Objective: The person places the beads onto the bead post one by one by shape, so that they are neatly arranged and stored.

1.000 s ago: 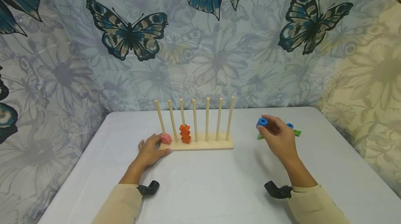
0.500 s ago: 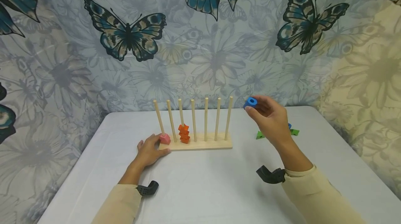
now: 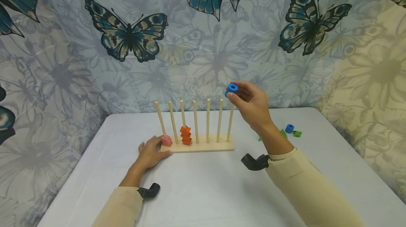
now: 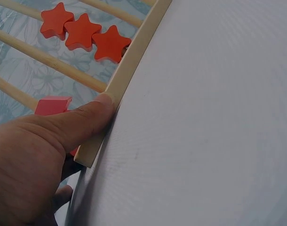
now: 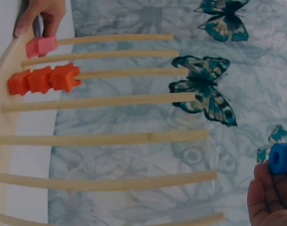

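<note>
My right hand [image 3: 253,105] pinches a blue cylindrical bead [image 3: 228,92] with a hole through it. In the head view the bead is just above the right end of a wooden peg rack [image 3: 203,147], and my hand covers the tip of the rightmost peg. In the right wrist view the bead [image 5: 285,164] is at the right edge, out past the peg tips. My left hand [image 3: 150,154] grips the rack's left end, thumb [image 4: 89,117] along the front edge. Beside its fingers a pink bead [image 3: 166,141] sits on the leftmost peg. Orange star beads [image 3: 186,136] are stacked on the third peg.
On the white table [image 3: 196,191], right of the rack, stands another blue bead [image 3: 289,129]. Around it lie green pieces [image 3: 297,134], some partly behind my right forearm. A butterfly-print backdrop [image 3: 222,61] rises behind the table.
My right hand has carried the blue bead left and upward, from over the green pieces to above the rack's right end. The left hand has kept its grip on the rack.
</note>
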Available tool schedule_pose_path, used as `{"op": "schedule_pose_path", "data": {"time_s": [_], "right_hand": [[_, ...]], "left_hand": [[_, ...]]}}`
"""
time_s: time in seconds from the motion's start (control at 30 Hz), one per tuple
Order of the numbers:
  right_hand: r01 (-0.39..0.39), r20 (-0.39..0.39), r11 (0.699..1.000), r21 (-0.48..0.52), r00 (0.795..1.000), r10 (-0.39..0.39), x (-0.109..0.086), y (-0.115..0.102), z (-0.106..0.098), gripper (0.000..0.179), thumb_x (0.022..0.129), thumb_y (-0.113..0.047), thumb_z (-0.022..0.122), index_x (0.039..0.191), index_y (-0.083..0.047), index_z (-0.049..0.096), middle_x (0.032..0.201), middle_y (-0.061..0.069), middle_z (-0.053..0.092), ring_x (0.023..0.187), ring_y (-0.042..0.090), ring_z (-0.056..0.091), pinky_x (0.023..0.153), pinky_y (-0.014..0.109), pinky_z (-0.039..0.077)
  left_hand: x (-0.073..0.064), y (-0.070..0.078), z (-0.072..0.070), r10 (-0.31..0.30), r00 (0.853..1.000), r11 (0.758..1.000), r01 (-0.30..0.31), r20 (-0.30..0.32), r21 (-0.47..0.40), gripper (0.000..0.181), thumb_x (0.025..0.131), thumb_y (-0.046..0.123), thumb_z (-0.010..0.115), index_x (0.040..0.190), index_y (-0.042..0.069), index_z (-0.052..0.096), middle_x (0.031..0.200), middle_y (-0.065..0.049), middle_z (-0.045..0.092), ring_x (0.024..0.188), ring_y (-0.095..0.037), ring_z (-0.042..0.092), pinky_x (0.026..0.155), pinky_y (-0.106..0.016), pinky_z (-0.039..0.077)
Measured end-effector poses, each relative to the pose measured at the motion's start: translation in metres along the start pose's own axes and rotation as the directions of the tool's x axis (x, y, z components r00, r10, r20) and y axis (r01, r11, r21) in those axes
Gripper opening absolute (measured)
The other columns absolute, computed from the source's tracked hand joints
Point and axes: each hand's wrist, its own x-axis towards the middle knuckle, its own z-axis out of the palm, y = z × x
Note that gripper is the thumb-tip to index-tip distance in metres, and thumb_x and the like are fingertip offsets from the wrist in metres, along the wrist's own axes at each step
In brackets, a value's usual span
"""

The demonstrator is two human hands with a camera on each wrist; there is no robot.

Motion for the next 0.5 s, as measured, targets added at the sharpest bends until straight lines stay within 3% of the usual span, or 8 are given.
{"op": "schedule_pose_path", "data": {"time_s": [0.2, 0.5], "right_hand": [[-0.044, 0.041, 0.998, 0.037, 0.998, 0.042, 0.013, 0.007, 0.015, 0.035, 0.091, -0.001, 0.064, 0.124, 0.008, 0.056, 0.112, 0.015, 0.062, 0.101, 0.020, 0.062, 0.088, 0.030, 0.049], [-0.132, 0.105, 0.991, -0.002, 0.986, 0.132, 0.018, 0.020, 0.033, 0.033, 0.093, -0.006, 0.064, 0.124, 0.004, 0.057, 0.111, 0.014, 0.063, 0.101, 0.024, 0.061, 0.090, 0.032, 0.048]], "left_hand": [[0.001, 0.000, 0.001, -0.003, 1.000, 1.000, 0.003, -0.003, 0.008, 0.073, 0.077, 0.035, 0.082, 0.137, 0.005, 0.052, 0.141, -0.020, 0.047, 0.138, -0.037, 0.028, 0.108, -0.060, -0.001], [-0.001, 0.001, -0.001, -0.006, 1.000, 1.000, 0.006, 0.002, 0.006, 0.074, 0.077, 0.035, 0.081, 0.138, 0.005, 0.052, 0.141, -0.020, 0.047, 0.138, -0.038, 0.028, 0.107, -0.061, 0.000]]}}
